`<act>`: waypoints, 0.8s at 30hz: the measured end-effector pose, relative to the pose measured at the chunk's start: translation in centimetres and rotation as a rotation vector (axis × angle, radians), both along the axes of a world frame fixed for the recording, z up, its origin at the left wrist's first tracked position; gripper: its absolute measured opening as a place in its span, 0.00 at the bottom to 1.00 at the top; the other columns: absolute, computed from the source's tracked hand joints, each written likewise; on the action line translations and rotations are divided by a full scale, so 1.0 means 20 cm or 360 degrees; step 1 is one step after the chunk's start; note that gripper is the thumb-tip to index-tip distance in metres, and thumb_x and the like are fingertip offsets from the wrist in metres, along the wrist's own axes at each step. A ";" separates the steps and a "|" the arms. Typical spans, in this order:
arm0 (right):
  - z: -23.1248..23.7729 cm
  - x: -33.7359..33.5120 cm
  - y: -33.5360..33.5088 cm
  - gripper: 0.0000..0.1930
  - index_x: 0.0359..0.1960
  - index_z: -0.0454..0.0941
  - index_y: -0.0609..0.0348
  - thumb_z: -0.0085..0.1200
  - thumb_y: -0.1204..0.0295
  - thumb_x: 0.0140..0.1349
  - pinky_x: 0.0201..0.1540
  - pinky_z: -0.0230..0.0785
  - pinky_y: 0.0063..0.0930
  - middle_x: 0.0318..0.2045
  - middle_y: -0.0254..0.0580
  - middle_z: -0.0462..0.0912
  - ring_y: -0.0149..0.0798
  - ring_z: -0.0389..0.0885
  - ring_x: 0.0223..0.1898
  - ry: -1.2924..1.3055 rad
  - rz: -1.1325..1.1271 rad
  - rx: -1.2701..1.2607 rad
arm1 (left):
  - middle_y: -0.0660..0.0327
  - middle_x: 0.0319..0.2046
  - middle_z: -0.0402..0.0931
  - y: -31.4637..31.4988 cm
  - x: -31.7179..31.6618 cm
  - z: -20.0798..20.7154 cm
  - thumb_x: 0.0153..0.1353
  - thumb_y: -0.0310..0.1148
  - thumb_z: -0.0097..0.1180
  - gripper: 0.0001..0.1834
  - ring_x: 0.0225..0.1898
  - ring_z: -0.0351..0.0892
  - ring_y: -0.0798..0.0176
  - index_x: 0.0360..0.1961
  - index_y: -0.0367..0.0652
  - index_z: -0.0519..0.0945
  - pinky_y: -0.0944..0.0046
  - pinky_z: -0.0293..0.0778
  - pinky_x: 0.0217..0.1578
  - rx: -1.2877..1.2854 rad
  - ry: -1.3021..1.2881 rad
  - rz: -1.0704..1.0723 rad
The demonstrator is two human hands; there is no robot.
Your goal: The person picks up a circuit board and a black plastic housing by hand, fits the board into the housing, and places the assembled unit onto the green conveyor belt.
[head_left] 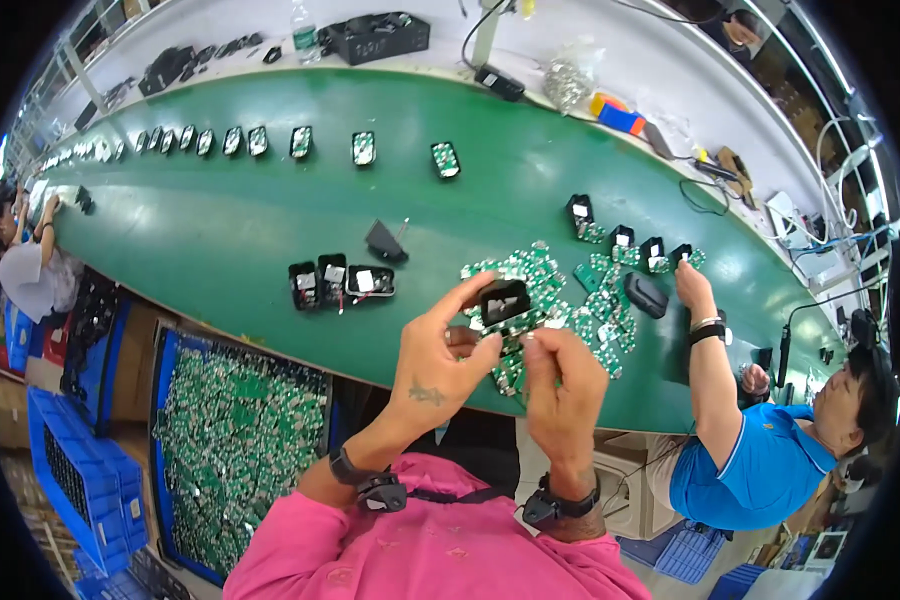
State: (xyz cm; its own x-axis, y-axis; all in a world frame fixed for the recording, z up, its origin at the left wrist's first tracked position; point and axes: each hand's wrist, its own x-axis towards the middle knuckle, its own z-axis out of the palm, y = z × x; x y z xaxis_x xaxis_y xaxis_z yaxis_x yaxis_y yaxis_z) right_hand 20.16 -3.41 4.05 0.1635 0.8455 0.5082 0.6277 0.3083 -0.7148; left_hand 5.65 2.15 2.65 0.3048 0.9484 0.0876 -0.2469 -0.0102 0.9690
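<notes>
Black case (506, 297) pinched by curled hands (435, 368) (567, 388), blue crate (160, 400) heaped with green boards (240, 430)

One held black casing (505, 302), three clustered black casings (332, 282), one bottle (303, 38).

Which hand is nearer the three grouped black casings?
Left: the left hand is right of the black casings and nearer the body; the right hand is farther right.
</notes>
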 end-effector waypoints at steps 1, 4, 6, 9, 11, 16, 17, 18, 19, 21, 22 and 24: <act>0.04 0.00 0.00 0.01 0.35 0.77 0.63 0.55 0.79 0.65 0.22 0.63 0.28 0.25 0.42 0.78 0.35 0.74 0.18 -0.0154 -0.0029 0.0133 | 0.52 0.53 0.78 -0.01 -0.01 0.03 0.56 0.20 0.59 0.33 0.35 0.80 0.72 0.66 0.37 0.69 0.70 0.79 0.36 -0.0019 0.0010 0.0014; 0.12 0.01 -0.01 0.02 0.34 0.76 0.63 0.56 0.79 0.63 0.22 0.63 0.34 0.24 0.46 0.77 0.44 0.73 0.18 -0.0331 0.0100 -0.0067 | 0.50 0.53 0.78 -0.03 -0.02 0.08 0.52 0.19 0.60 0.34 0.34 0.84 0.65 0.64 0.37 0.72 0.66 0.82 0.35 0.0431 0.0324 0.0225; 0.15 0.02 0.00 0.02 0.33 0.76 0.62 0.57 0.79 0.62 0.21 0.63 0.34 0.24 0.46 0.77 0.45 0.74 0.18 -0.0358 0.0193 -0.0117 | 0.50 0.53 0.78 -0.04 -0.05 0.10 0.52 0.19 0.60 0.35 0.34 0.84 0.65 0.65 0.38 0.72 0.66 0.82 0.35 0.0465 0.0389 0.0203; 0.19 0.04 -0.01 0.03 0.32 0.75 0.62 0.58 0.80 0.59 0.21 0.63 0.36 0.22 0.46 0.76 0.46 0.74 0.18 -0.0400 0.0316 -0.0189 | 0.50 0.53 0.78 -0.06 -0.08 0.14 0.52 0.19 0.60 0.35 0.35 0.84 0.63 0.65 0.40 0.72 0.65 0.83 0.36 0.0509 0.0457 0.0136; 0.21 0.05 -0.02 0.04 0.32 0.75 0.62 0.58 0.80 0.58 0.21 0.63 0.37 0.21 0.46 0.76 0.46 0.74 0.18 -0.0413 0.0350 -0.0215 | 0.50 0.53 0.77 -0.07 -0.08 0.15 0.51 0.19 0.60 0.36 0.36 0.85 0.63 0.65 0.41 0.72 0.65 0.83 0.36 0.0516 0.0465 0.0096; 0.24 0.08 -0.04 0.04 0.30 0.75 0.63 0.58 0.80 0.57 0.22 0.64 0.37 0.21 0.46 0.76 0.47 0.75 0.20 -0.0415 0.0475 -0.0325 | 0.48 0.53 0.77 -0.09 -0.09 0.15 0.51 0.18 0.58 0.36 0.36 0.85 0.60 0.66 0.41 0.71 0.64 0.83 0.38 0.0629 0.0503 0.0013; 0.24 0.09 -0.04 0.04 0.30 0.75 0.63 0.58 0.80 0.57 0.22 0.64 0.37 0.21 0.46 0.76 0.47 0.75 0.20 -0.0413 0.0475 -0.0327 | 0.48 0.53 0.77 -0.10 -0.10 0.15 0.51 0.18 0.58 0.36 0.36 0.85 0.60 0.66 0.41 0.71 0.64 0.83 0.38 0.0627 0.0504 0.0011; 0.23 0.10 -0.04 0.04 0.30 0.75 0.63 0.58 0.80 0.57 0.23 0.65 0.38 0.22 0.46 0.76 0.48 0.76 0.21 -0.0417 0.0513 -0.0334 | 0.48 0.53 0.77 -0.10 -0.10 0.16 0.51 0.19 0.58 0.36 0.36 0.85 0.60 0.66 0.42 0.71 0.64 0.83 0.38 0.0596 0.0517 -0.0014; 0.23 0.11 -0.04 0.04 0.30 0.75 0.64 0.58 0.80 0.57 0.24 0.65 0.38 0.23 0.46 0.76 0.49 0.76 0.22 -0.0420 0.0551 -0.0342 | 0.48 0.53 0.77 -0.09 -0.10 0.16 0.51 0.19 0.58 0.37 0.36 0.85 0.60 0.66 0.42 0.70 0.64 0.83 0.39 0.0564 0.0529 -0.0039; 0.24 0.11 -0.04 0.04 0.30 0.75 0.64 0.58 0.79 0.57 0.24 0.66 0.38 0.24 0.46 0.77 0.50 0.77 0.23 -0.0427 0.0554 -0.0367 | 0.47 0.52 0.77 -0.09 -0.10 0.15 0.51 0.20 0.59 0.37 0.36 0.85 0.58 0.66 0.42 0.70 0.63 0.82 0.38 0.0626 0.0536 -0.0020; 0.24 0.11 -0.04 0.04 0.31 0.75 0.64 0.58 0.79 0.58 0.25 0.66 0.39 0.25 0.47 0.77 0.51 0.77 0.24 -0.0437 0.0557 -0.0390 | 0.47 0.52 0.77 -0.09 -0.10 0.14 0.51 0.20 0.59 0.37 0.35 0.85 0.57 0.66 0.43 0.71 0.62 0.82 0.37 0.0690 0.0540 -0.0001; 0.24 0.11 -0.04 0.03 0.31 0.75 0.64 0.57 0.78 0.58 0.25 0.66 0.39 0.25 0.47 0.77 0.51 0.77 0.24 -0.0431 0.0564 -0.0402 | 0.46 0.51 0.77 -0.09 -0.10 0.14 0.51 0.22 0.59 0.37 0.34 0.84 0.54 0.66 0.43 0.71 0.61 0.81 0.36 0.0765 0.0630 0.0016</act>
State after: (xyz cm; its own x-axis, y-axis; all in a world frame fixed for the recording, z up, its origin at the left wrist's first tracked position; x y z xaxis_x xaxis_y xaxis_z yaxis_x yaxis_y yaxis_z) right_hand 22.33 -4.16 8.91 -0.2650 0.9270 0.2654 0.6889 0.3745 -0.6206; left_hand 3.67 0.37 5.50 0.3926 0.8340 0.3878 0.1326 -0.4686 0.8734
